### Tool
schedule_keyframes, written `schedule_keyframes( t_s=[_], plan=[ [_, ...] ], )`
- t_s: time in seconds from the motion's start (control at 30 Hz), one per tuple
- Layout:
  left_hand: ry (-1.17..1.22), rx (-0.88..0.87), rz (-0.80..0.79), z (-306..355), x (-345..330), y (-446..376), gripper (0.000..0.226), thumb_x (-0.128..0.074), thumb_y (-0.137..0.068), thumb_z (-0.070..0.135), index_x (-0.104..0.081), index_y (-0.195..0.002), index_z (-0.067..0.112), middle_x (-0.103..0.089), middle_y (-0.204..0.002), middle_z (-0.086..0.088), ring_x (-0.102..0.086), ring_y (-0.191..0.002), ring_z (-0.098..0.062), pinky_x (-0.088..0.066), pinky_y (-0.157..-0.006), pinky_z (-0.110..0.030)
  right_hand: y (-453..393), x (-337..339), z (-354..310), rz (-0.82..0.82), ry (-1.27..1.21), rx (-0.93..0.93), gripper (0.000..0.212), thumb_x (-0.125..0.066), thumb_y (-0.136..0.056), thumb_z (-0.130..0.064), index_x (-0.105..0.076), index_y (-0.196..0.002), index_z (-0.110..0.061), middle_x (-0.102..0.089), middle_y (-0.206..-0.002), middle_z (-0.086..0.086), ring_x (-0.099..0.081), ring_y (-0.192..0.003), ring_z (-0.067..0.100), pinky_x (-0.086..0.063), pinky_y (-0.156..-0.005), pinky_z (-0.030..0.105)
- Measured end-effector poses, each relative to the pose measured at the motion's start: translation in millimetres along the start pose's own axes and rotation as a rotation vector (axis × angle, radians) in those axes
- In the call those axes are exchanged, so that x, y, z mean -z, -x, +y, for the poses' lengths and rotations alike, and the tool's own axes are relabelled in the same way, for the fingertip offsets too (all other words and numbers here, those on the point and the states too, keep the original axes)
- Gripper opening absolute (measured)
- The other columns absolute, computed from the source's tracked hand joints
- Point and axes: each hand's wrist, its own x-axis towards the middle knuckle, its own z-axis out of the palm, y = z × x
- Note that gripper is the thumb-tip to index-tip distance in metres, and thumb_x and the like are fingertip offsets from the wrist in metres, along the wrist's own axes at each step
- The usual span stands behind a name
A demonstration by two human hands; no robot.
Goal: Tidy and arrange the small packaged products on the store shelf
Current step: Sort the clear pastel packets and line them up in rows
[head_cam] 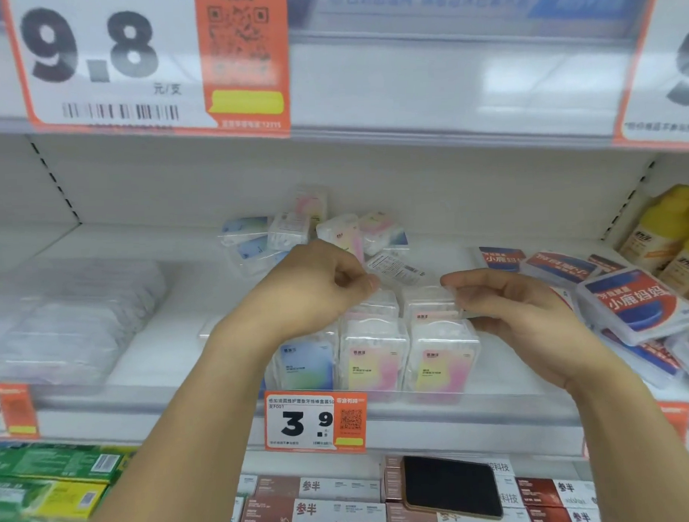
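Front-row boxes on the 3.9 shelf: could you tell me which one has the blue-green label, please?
The leftmost front-row box, below the left hand; the two beside it carry pink-yellow labels.

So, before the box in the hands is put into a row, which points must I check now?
1. Left hand pinches the clear box: ok.
2. Right hand grips its other end: ok.
3. Box label faces front: not ok, barcode side is up.
4. Front row stands upright: ok.
5. Back pile is tidy: not ok, boxes lie tumbled.
6. Free slot behind the rows: cannot tell.
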Motion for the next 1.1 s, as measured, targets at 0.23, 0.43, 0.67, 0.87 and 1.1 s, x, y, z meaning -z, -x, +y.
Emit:
schedule_keyframes(
  t_s=[0.23,0.43,0.67,0.87,1.1],
  plan=[
    [-0.009,-0.016,-0.026,3.5,-1.5,-1.1,0.025,-0.063,-0.088,0.044,-0.076,-0.088,0.023,-0.074,-0.088,0.003,-0.068,-0.083,-0.014,-0.057,-0.079,-0.034,-2.4,5.1,4.5,-0.144,-0.009,-0.003,0.033,-0.062,-0.076,-0.017,-0.076,-0.106,-0.020,-0.074,-0.109,0.011,-0.068,-0.104,0.029,-0.053,-0.091,0.040],
    [-0.024,-0.021,-0.057,1.0,1.5,0.5,0.025,-0.062,-0.087,0.045,-0.076,-0.085,0.025,-0.074,-0.084,0.007,-0.068,-0.080,-0.011,-0.056,-0.080,-0.035,-3.1,-1.0,6.3,-0.186,0.084,-0.028,0.032,-0.069,-0.078,-0.033,-0.074,-0.106,-0.020,-0.074,-0.109,0.009,-0.067,-0.108,0.031,-0.046,-0.104,0.051],
    [-0.015,-0.012,-0.060,0.2,2.9,-0.5,0.024,-0.064,-0.086,0.047,-0.076,-0.087,0.027,-0.073,-0.085,0.013,-0.067,-0.080,-0.002,-0.056,-0.081,-0.030,-0.3,-1.0,5.2,-0.191,0.069,-0.033,0.037,-0.072,-0.072,-0.036,-0.073,-0.104,-0.017,-0.074,-0.107,0.011,-0.067,-0.105,0.033,-0.047,-0.100,0.049],
    [0.003,-0.014,-0.049,0.3,0.5,0.0,0.022,-0.065,-0.086,0.045,-0.076,-0.087,0.026,-0.075,-0.085,0.007,-0.069,-0.081,-0.011,-0.057,-0.080,-0.034,-1.0,-2.8,6.2,-0.191,0.058,-0.017,0.036,-0.073,-0.068,-0.043,-0.074,-0.098,-0.023,-0.074,-0.106,0.010,-0.067,-0.100,0.027,-0.046,-0.100,0.050],
    [-0.013,-0.024,-0.050,3.2,-0.8,1.4,0.022,-0.063,-0.089,0.042,-0.076,-0.090,0.025,-0.075,-0.087,0.004,-0.068,-0.081,-0.012,-0.056,-0.079,-0.032,-3.3,-2.7,9.2,-0.200,0.054,-0.004,0.036,-0.072,-0.075,-0.035,-0.072,-0.104,-0.014,-0.074,-0.107,0.007,-0.069,-0.101,0.026,-0.049,-0.092,0.039]
  ],
)
